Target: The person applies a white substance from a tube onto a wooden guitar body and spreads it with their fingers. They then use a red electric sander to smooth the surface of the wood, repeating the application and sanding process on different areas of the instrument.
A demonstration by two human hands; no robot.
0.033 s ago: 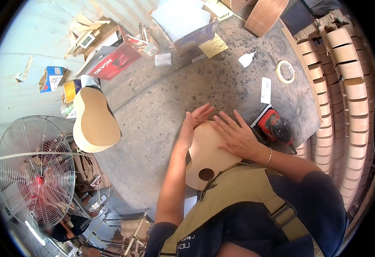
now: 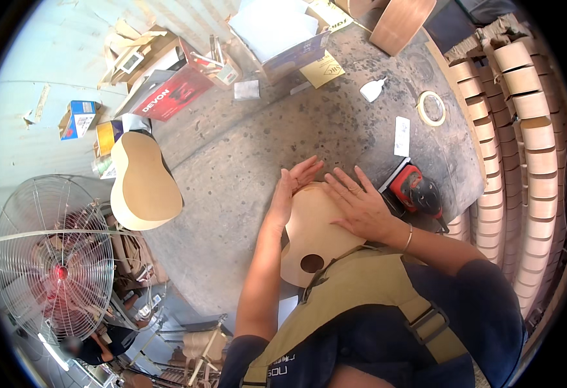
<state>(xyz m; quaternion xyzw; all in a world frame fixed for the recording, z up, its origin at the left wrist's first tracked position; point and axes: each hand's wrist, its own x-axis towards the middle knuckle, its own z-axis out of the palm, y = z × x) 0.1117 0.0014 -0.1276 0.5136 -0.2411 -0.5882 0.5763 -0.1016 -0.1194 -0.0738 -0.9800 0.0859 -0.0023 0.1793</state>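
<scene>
Well left of the hands stands a fan [image 2: 61,272]; nearer, a second body [image 2: 144,184] lies apart, perhaps to keep it from knocks. The left hand [image 2: 293,186], fingers extended, lies along the far left edge of the guitar body [image 2: 312,223], which sits between both hands and the apron [image 2: 354,284], seemingly braced there. The right hand [image 2: 362,212] spreads flat on its top, not clasping. Just right rests a sander [image 2: 416,192], apparently kept within reach.
</scene>
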